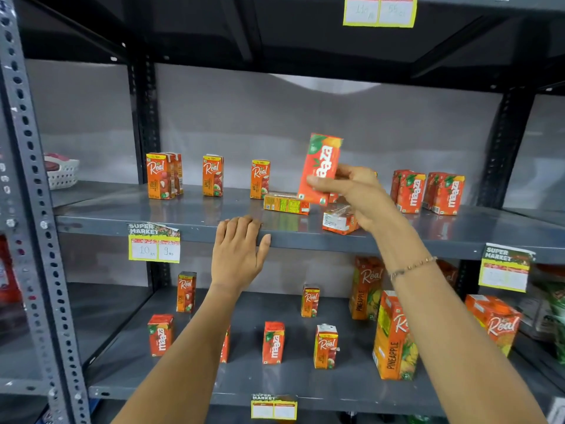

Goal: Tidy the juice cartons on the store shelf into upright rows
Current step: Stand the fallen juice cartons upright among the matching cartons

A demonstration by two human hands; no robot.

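Observation:
My right hand (356, 194) holds a red Maaza carton (321, 166) tilted slightly, lifted above the middle shelf (183, 221). My left hand (237, 255) rests flat on that shelf's front edge, holding nothing. Below the lifted carton, one orange carton (286, 204) lies on its side and another carton (337, 221) lies flat near the edge. Real cartons (160, 175) (212, 175) (260, 179) stand upright to the left. Upright Maaza cartons (409, 192) (448, 195) stand in rows on the right.
The lower shelf (244, 390) holds scattered upright small cartons (273, 342) and large pineapple cartons (394, 338). A white basket (62, 172) sits at far left. Price tags (154, 244) hang on shelf edges. A perforated steel upright (33, 209) stands at left.

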